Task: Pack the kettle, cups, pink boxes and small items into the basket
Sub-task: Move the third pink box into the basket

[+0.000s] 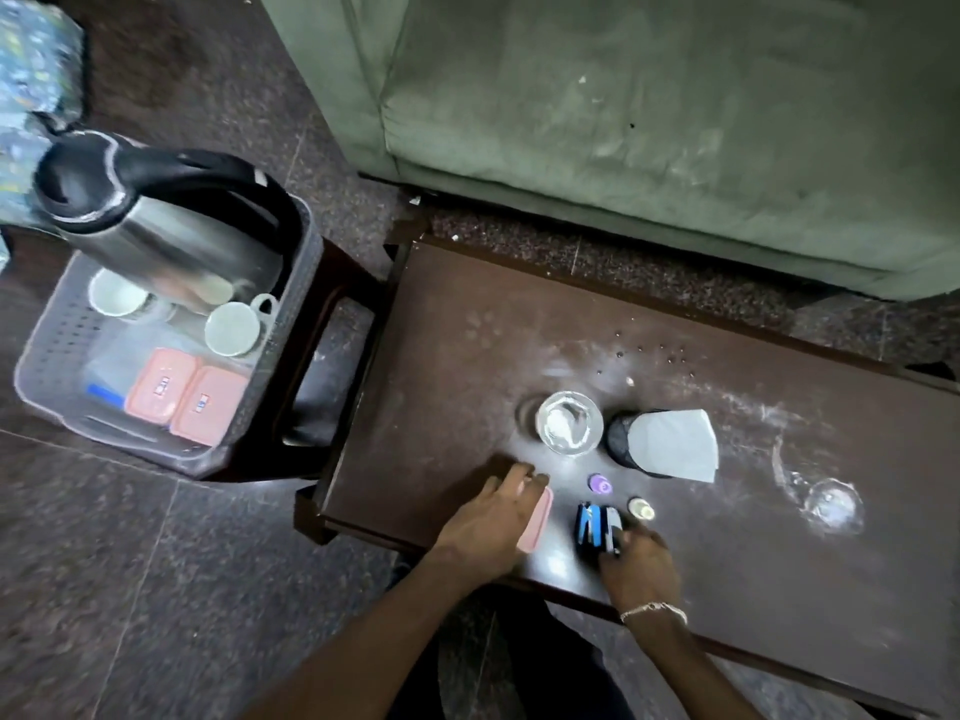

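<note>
- right hand [641, 561], nearest the camera, curls its fingers onto a blue-and-black small item [598, 530] at the tabletop's [457, 324] near edge; whether it truly grips, i cannot tell.
- left hand [491, 519] lies spread over a pink box [537, 522] beside it, not clearly closed on it.
- basket [291, 324] on the stool already holds the kettle [156, 220], two cups [231, 330] and two pink boxes [184, 400].
- left to pack, i judge: this pink box, the purple cap [601, 483] and other small bits.
</note>
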### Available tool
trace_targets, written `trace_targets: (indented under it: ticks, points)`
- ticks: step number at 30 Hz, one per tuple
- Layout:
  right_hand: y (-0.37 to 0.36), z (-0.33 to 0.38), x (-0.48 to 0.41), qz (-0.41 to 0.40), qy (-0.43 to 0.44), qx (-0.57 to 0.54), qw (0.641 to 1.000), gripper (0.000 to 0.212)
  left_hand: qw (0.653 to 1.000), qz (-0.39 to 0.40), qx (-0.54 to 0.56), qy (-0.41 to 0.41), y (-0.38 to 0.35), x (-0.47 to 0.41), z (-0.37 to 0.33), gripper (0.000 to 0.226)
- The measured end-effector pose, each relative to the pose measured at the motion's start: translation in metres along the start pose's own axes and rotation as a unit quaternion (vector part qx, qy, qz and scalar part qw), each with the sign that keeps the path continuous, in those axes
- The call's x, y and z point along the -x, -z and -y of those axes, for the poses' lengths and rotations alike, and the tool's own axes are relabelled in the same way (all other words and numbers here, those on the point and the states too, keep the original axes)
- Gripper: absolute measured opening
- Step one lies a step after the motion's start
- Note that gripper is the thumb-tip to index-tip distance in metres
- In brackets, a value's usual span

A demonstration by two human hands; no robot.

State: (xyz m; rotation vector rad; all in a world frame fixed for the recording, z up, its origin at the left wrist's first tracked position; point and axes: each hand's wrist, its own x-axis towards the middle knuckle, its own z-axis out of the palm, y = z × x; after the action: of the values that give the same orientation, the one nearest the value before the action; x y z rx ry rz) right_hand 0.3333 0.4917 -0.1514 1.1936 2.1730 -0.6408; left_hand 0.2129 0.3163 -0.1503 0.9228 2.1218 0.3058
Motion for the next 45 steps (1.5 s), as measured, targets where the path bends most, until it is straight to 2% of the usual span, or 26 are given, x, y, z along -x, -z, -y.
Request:
trace_targets:
  ticks: [3, 7, 12, 16, 19, 23, 26, 33, 37, 45]
  points:
    - [0.015, 0.01, 0.014, 0.023, -0.025, -0.018, 0.999, 0.014, 0.999, -0.041, 0.028, -0.018, 0.029, 0.028, 0.021, 0.09]
    - [0.031, 0.055, 0.041, 0.032, -0.052, -0.077, 0.995, 0.017, 0.99, -0.121, 0.06, -0.044, 0.081, 0.078, 0.065, 0.087]
    - [0.027, 0.159, 0.085, 0.086, 0.011, -0.226, 0.97, 0.007, 0.979, -0.185, 0.089, -0.019, 0.153, 0.146, 0.144, 0.097]
    - [0.009, 0.262, 0.112, 0.11, 0.105, -0.266, 0.952, 0.013, 0.973, -0.212, 0.078, 0.038, 0.206, 0.193, 0.217, 0.092]
    - [-0.006, 0.34, 0.131, 0.112, 0.168, -0.28, 0.938, 0.02, 0.973, -0.208, 0.064, 0.074, 0.229, 0.218, 0.277, 0.1]
    - [-0.027, 0.417, 0.146, 0.1, 0.233, -0.224, 0.941, 0.035, 0.971, -0.196, 0.047, 0.13, 0.246, 0.231, 0.343, 0.104]
    - [-0.049, 0.451, 0.146, 0.08, 0.258, -0.154, 0.95, 0.041, 0.974, -0.181, 0.046, 0.13, 0.251, 0.227, 0.376, 0.104]
    - [-0.094, 0.477, 0.147, 0.035, 0.317, -0.019, 0.947, 0.057, 0.984, -0.109, 0.003, 0.143, 0.25, 0.207, 0.412, 0.11]
    - [-0.103, 0.478, 0.147, 0.02, 0.322, 0.037, 0.946, 0.067, 0.985, -0.093, -0.007, 0.145, 0.246, 0.204, 0.423, 0.114]
    - [-0.105, 0.48, 0.144, 0.04, 0.317, 0.047, 0.947, 0.053, 0.987, -0.067, 0.031, 0.141, 0.248, 0.195, 0.426, 0.108]
